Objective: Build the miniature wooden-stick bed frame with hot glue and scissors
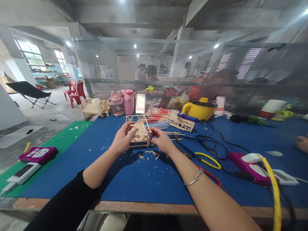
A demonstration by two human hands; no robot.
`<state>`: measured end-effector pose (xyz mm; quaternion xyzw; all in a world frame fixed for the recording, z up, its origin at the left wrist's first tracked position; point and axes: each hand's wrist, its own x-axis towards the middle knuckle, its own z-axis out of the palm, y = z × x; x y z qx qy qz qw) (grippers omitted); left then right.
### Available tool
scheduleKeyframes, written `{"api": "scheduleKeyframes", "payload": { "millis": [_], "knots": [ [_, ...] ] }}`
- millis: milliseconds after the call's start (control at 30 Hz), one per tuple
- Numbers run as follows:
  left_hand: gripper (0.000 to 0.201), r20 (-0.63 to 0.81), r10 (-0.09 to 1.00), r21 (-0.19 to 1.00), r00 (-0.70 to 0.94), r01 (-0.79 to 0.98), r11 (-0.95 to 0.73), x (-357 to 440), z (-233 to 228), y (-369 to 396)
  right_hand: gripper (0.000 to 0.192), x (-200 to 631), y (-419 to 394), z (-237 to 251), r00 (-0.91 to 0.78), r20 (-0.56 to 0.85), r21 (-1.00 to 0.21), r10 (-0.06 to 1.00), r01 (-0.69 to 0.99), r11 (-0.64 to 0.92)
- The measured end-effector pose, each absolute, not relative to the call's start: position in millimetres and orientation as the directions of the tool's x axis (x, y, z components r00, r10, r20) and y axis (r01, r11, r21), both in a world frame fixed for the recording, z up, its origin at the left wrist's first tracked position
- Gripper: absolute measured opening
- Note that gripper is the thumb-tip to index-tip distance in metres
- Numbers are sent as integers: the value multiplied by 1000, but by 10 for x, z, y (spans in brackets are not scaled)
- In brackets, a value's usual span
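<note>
Item: stick frame [141,132], a small open structure of thin wooden sticks, held just above the blue mat [134,179], mid-table
Left hand [124,138]: closed on the frame's left side, thumb in front, fingers wrapped behind
Right hand [162,140]: fingers curled, fingertips pinching the frame's right edge; bracelet [194,179] on that wrist
Below the frame: wood scraps [150,154], loose on the mat
Beyond: second stick panel [180,122], yellow pot [199,109], pink bottle [129,101], another stick model [93,108] at far left
Right of the hands: black cables [211,141], yellow-handled tool [208,160], pink device [247,165]
Handling note, as a judgement: the joints look slight, so light, even pressure from both sides, grip on the corner posts rather than the thin cross sticks, frame kept level, would serve best; squeezing mid-span risks bowing or snapping a stick
</note>
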<state>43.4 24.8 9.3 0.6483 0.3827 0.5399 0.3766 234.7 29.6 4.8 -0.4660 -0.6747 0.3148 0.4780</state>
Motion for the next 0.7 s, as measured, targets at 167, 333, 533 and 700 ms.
{"api": "scheduleKeyframes", "payload": {
  "millis": [167,333,533,700],
  "knots": [
    [38,449,893,886,41,110,-451,400,82,291,26,2679,342,188,102,373,-870,922,383,310],
    [38,441,896,888,55,121,-444,399,82,276,22,2899,330,254,104,368,-790,924,559,251],
    [31,451,886,881,103,106,-461,397,101,248,27,3301,298,458,121,499,-529,858,827,191],
    [33,445,886,876,128,140,-461,320,-4,307,22,3830,568,655,212,618,-349,757,937,22]
  ]
}}
